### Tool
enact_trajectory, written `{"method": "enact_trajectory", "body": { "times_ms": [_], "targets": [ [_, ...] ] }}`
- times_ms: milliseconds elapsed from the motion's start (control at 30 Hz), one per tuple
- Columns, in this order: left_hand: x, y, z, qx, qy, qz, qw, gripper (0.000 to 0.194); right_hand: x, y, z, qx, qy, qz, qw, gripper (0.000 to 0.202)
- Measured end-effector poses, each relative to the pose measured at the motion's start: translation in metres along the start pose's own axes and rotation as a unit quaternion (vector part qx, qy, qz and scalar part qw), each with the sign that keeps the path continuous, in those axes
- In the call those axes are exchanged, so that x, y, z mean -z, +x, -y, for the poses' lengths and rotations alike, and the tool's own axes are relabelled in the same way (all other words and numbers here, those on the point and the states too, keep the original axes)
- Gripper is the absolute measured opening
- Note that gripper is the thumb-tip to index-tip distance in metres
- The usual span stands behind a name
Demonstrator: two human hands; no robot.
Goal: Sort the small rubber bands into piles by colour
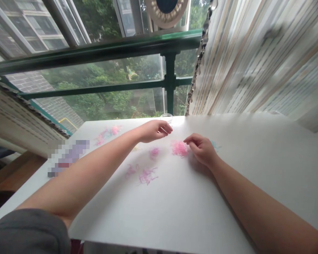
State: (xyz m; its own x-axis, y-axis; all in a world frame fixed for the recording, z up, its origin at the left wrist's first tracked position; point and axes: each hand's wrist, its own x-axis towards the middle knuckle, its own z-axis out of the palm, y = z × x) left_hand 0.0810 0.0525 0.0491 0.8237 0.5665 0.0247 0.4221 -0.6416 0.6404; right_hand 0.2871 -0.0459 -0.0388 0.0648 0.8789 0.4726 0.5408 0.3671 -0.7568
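A fluffy pink pile lies by the right hand.
From the head view, its thin, bright strips tangle on the white table. The right hand curls up; its grip can't be told. The left hand is loosely open near a clear tub.

White table in soft daylight, beside a window with a dark green railing; outside, leafy trees, a brick wall and a multi-storey building. A sheer striped curtain hangs at right, a patterned curtain at left, near brown wood
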Motion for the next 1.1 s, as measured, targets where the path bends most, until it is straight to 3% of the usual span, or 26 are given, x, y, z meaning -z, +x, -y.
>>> {"method": "enact_trajectory", "body": {
  "times_ms": [67,167,267,367,533,700,900,1100],
  "targets": [
    [0.007,-0.024,-0.002,0.025,0.06,0.0,0.998,0.025,-0.003,-0.002,0.004,0.015,-0.012,0.014,1.0,0.019],
    [0.005,-0.062,-0.006,0.054,0.118,0.044,0.991,0.019,-0.008,-0.004,0.01,0.035,-0.018,0.05,0.998,0.019],
    [-0.011,-0.094,-0.011,0.032,0.135,0.104,0.985,0.013,-0.012,-0.006,0.013,0.047,-0.02,0.072,0.996,0.02],
    [-0.03,-0.112,-0.016,0.014,0.15,0.11,0.983,0.012,-0.013,-0.007,0.014,0.046,-0.026,0.078,0.996,0.02],
    [-0.052,-0.116,-0.018,0.031,0.203,0.051,0.977,0.016,-0.012,-0.008,0.014,0.045,-0.025,0.07,0.996,0.02],
    [-0.06,-0.103,-0.011,0.023,0.213,0.036,0.976,0.015,-0.011,-0.009,0.015,0.049,-0.032,0.07,0.996,0.02],
    [-0.039,-0.096,0.001,0.022,0.177,0.052,0.983,0.018,-0.01,-0.009,0.015,0.042,-0.034,0.071,0.996,0.02],
    [-0.018,-0.112,0.003,0.042,0.164,0.068,0.983,0.018,-0.011,-0.009,0.016,0.038,-0.033,0.081,0.995,0.02]
  ]
}}
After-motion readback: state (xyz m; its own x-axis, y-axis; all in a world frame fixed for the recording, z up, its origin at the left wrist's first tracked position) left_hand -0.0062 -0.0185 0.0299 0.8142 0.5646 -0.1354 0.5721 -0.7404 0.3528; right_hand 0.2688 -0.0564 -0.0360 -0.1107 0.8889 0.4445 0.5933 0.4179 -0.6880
